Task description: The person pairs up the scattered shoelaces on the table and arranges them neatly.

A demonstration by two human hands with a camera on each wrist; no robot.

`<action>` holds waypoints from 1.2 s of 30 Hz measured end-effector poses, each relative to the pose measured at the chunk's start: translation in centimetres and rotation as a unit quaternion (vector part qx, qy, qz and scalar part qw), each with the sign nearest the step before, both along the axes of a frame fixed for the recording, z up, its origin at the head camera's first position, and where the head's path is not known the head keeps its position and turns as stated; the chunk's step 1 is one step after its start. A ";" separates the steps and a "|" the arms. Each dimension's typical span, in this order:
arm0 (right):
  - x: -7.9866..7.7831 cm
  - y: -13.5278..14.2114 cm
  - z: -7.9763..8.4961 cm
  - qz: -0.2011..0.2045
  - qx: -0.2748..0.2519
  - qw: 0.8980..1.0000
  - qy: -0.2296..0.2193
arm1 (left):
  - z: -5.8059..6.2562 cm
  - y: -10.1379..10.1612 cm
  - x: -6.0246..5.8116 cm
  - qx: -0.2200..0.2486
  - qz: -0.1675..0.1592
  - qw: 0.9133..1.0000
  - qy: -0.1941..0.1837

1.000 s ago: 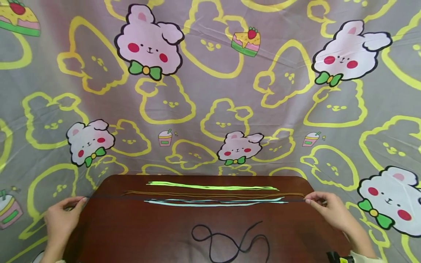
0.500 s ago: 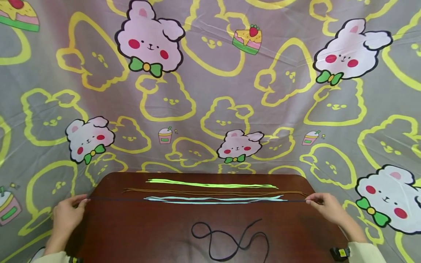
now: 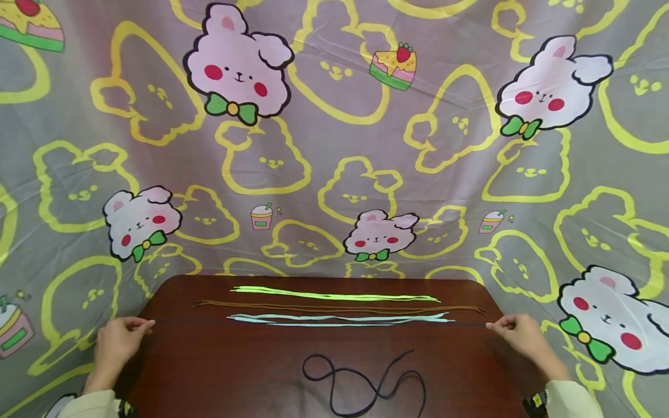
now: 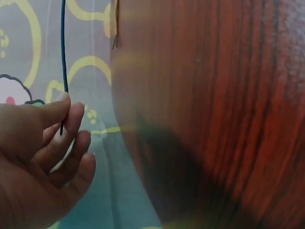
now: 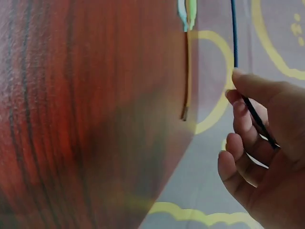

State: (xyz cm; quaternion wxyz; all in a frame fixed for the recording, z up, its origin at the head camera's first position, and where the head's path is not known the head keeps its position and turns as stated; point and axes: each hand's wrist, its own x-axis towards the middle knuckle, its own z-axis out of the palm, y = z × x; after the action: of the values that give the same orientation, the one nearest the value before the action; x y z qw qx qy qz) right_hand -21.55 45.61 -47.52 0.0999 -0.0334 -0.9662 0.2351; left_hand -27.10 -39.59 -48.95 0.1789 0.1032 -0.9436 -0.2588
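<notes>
A thin dark blue cord (image 4: pixel 64 47) is stretched nearly straight across the table between my two hands. My left hand (image 3: pixel 119 343) pinches one end between thumb and forefinger, and a short tip pokes out below the pinch in the left wrist view. At the other side my right hand (image 3: pixel 525 342) pinches the cord too, its tail (image 5: pixel 257 119) running back over the fingers to the palm. In the head view the cord's middle passes close to light blue laces (image 3: pixel 334 324) and is hard to make out there. A second dark cord (image 3: pixel 378 396) lies in loose loops nearer me.
Brown laces (image 3: pixel 334 310) and yellow-green laces (image 3: pixel 334 298) lie straight, side by side, toward the back of the brown wooden table (image 3: pixel 235 371). A patterned cloth (image 3: pixel 324 139) with rabbit pictures hangs behind and around the table.
Both hands have come slightly nearer me, the left also inward, with the dark blue cord still stretched between them. The laces and the looped cord have stayed put.
</notes>
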 end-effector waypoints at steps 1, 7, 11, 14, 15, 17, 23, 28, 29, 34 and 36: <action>-0.1 0.1 -0.2 -0.004 0.003 1.000 0.002 | -0.2 0.0 -0.1 0.001 -0.005 1.000 -0.002; -0.8 0.4 -1.5 0.019 0.018 1.000 -0.009 | -0.7 0.3 -0.5 0.008 0.002 1.000 -0.011; -1.5 0.8 -2.6 0.016 0.032 0.999 -0.024 | -0.7 0.3 -0.9 0.015 0.015 1.000 -0.017; -1.8 1.2 -3.1 0.006 0.037 0.998 -0.045 | -0.9 0.1 -1.1 0.022 0.019 0.999 -0.035; -1.9 1.3 -3.2 0.002 0.039 0.998 -0.055 | -1.0 0.1 -1.2 0.023 0.021 0.999 -0.044; -2.1 1.4 -3.2 -0.004 0.041 0.997 -0.070 | -1.2 0.0 -1.3 0.026 0.018 0.998 -0.063; -2.5 1.7 -3.2 0.006 0.047 0.996 -0.073 | -2.1 -0.2 -1.5 0.018 -0.022 0.995 -0.097; -2.7 1.9 -3.2 0.037 0.048 0.996 -0.063 | -2.5 -0.3 -1.5 -0.013 -0.036 0.994 -0.102; -2.8 1.9 -3.3 0.041 0.048 0.996 -0.066 | -2.5 -0.3 -1.6 -0.019 -0.036 0.994 -0.106; -3.0 2.1 -3.4 0.033 0.054 0.995 -0.074 | -2.5 -0.2 -1.8 -0.040 -0.048 0.991 -0.120; -3.0 2.2 -3.4 0.033 0.055 0.995 -0.073 | -2.7 -0.1 -1.8 -0.047 -0.050 0.991 -0.117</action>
State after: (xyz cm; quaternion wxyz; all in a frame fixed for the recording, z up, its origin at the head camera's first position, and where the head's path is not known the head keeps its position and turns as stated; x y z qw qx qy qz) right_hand -24.59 47.78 -50.87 0.0234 -0.0127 -0.9830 0.1819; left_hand -28.86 -39.72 -51.62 0.0588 0.0770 -0.9732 -0.2084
